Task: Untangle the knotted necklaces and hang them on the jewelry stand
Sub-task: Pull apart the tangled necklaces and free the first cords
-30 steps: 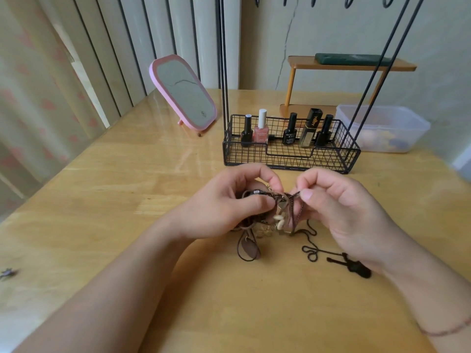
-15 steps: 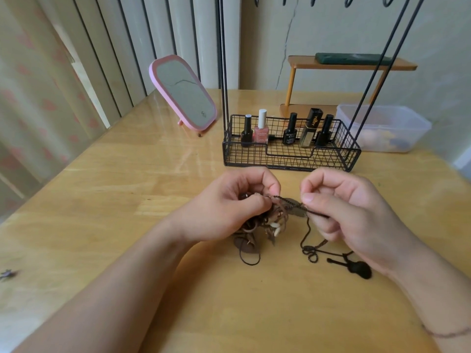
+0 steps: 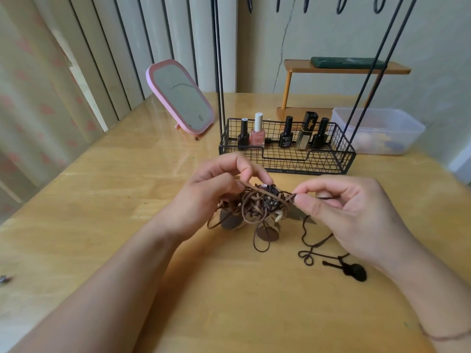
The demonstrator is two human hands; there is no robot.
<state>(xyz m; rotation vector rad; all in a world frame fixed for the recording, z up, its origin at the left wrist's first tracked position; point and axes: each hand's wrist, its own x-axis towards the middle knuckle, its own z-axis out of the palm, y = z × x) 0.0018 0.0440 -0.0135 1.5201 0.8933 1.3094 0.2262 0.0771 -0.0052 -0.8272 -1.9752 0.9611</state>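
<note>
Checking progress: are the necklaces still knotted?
Knotted: the necklaces form one tangled clump between left hand and right hand; none hang on the stand.

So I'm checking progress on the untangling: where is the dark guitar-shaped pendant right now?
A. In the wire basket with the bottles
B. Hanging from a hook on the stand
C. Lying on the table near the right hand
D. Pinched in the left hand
C: the guitar-shaped pendant lies flat on the wooden table, just below the right hand, on its dark cord.
</note>
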